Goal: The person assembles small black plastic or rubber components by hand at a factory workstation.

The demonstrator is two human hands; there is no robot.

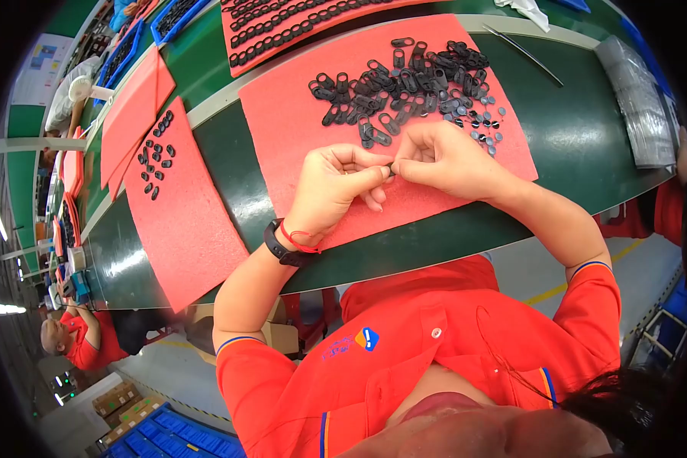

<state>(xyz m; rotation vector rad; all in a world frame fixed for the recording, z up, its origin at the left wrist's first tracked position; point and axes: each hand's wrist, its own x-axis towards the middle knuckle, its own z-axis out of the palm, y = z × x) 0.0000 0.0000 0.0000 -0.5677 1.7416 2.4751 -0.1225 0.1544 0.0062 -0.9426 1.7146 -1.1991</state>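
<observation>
Over the near part of a pink foam sheet (278, 122), my left hand (336, 183) and my right hand (446, 162) meet fingertip to fingertip. Both are closed in a pinch on one small dark piece (391, 169), mostly hidden by the fingers, so its kind does not show. Beyond my hands lies a loose heap of black oval plastic parts (404, 80) with openings in them. Small round silvery and dark discs (487, 122) are scattered at the heap's right side, close to my right wrist.
Left stands another pink sheet (183, 221) bearing several black parts (156, 156). A pink sheet with rows of black parts (305, 27) is at the back. Metal tweezers (523, 55) and clear plastic trays (637, 103) lie right on the green table (565, 145). Another person (91, 336) sits far left.
</observation>
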